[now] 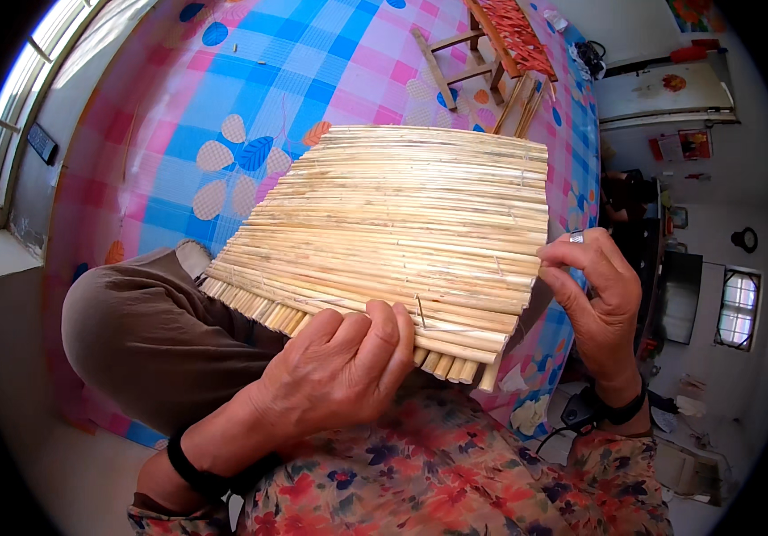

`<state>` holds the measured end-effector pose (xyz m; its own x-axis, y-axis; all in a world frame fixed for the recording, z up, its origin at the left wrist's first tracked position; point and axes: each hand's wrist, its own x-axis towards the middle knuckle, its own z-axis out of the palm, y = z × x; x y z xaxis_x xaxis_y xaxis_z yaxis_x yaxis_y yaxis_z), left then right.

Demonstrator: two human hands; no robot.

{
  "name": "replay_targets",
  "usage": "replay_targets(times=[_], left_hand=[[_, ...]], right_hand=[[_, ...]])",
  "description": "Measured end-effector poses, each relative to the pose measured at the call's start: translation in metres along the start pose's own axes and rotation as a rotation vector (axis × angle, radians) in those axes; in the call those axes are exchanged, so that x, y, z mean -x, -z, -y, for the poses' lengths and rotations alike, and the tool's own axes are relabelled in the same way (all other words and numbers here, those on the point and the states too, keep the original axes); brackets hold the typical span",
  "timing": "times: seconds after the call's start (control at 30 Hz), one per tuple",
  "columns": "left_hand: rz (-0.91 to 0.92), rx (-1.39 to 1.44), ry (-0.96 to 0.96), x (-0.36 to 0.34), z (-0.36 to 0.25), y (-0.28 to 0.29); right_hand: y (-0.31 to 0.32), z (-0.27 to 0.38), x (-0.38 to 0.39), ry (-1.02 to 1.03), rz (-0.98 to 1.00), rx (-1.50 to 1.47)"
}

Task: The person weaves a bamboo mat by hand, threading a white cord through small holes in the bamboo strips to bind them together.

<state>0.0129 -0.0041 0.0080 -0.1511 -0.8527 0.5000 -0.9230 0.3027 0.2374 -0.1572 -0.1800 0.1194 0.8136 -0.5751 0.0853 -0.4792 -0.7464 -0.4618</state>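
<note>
Item: woven straw mat (402, 232), centre of frame, held up over my lap (stalk ends fanning toward lower left). My left hand (348, 362): fingers curled shut over the mat's lower edge, below centre. My right hand (594, 304): fingers pinched closed on the mat's right edge, ring visible. Backdrop: pink-and-blue checked cloth (313, 62), upper frame; wooden stool (482, 45), top centre.

Under my knee: checked pink-and-blue sheet (313, 62) w/ leaf print; far end of sheet, a wooden frame (469, 54); loose reed stalks (520, 103) just beside frame.
</note>
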Motion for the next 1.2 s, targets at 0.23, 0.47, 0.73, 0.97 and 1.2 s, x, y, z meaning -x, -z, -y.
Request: replay_targets(times=[0.23, 0.47, 0.73, 0.97, 1.2], left_hand=[[0.076, 0.012, 0.000, 0.016, -0.003, 0.007], [0.080, 0.058, -0.028, 0.020, 0.002, 0.008], [0.038, 0.101, -0.081, 0.020, 0.008, 0.003], [-0.041, 0.131, -0.049, 0.024, 0.008, 0.001], [-0.071, 0.165, -0.028, 0.021, 0.013, -0.001]], right_hand=[[-0.035, 0.012, -0.021, 0.186, 0.629, -0.325], [-0.045, 0.022, -0.024, 0.198, 0.714, -0.311], [-0.048, 0.033, -0.025, 0.234, 0.758, -0.068], [-0.052, 0.033, -0.031, 0.044, 0.789, -0.280], [-0.051, 0.032, -0.037, 0.001, 0.857, -0.338]])
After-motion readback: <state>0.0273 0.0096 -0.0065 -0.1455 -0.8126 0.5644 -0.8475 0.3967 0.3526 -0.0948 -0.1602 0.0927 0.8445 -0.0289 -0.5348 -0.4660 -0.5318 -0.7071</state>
